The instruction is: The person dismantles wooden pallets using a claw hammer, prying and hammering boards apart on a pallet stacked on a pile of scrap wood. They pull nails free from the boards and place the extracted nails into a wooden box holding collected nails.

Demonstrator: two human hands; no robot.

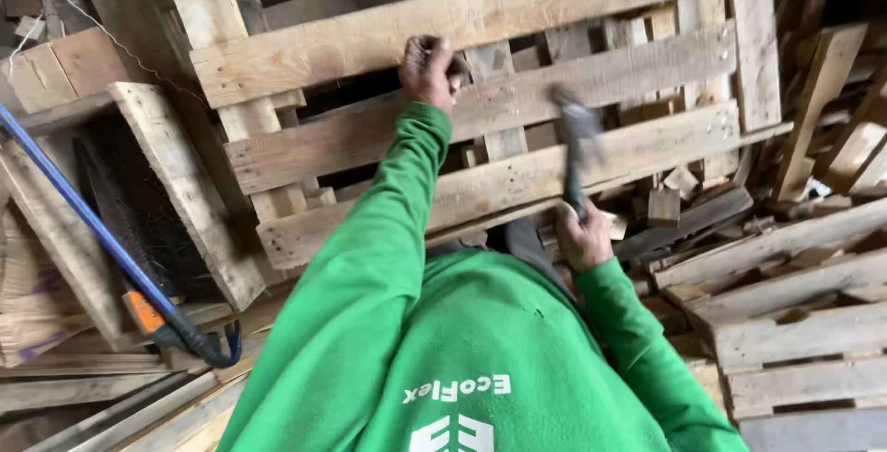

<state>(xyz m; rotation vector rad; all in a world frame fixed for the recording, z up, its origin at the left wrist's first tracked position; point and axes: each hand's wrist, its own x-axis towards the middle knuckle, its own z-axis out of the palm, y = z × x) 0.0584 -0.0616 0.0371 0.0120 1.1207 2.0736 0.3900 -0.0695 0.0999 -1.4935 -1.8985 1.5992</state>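
- A wooden pallet point(480, 110) is stood upright against a stack of scrap timber; it is steadied at a middle slat by the left hand point(430, 68).
- The left-hand fingers point(442, 53) are curled shut over the slat edge, knuckles outward; the grip looks firm, though the fingertips are hidden behind the board.
- A hammer point(577, 152) is held by the right hand point(584, 238), closed fully round the lower handle; the head is blurred, just in front of the lower slats.
- Risk, as judged: the left hand is placed on the same pallet, only a slat or two from the hammer head; a glancing blow could land on the knuckles.
- Risk: the pallet is only leaned, not fixed; it could be tipped or slid by a hard strike, and the steadying fingers pinched against the board behind.
- Risk: the slats are weathered and nail-marked; splinters or a loosened nail could be thrown, and both hands are bare.
- Risk: loose wood blocks point(665, 198) are piled just right of the hammer hand and could be dislodged.
- A blue-handled pry bar point(111, 249) is propped at the left, well apart from both hands, among loose boards point(185, 184); it could be knocked if the stack shifts.
- More pallets point(795, 323) are stacked flat at the right.
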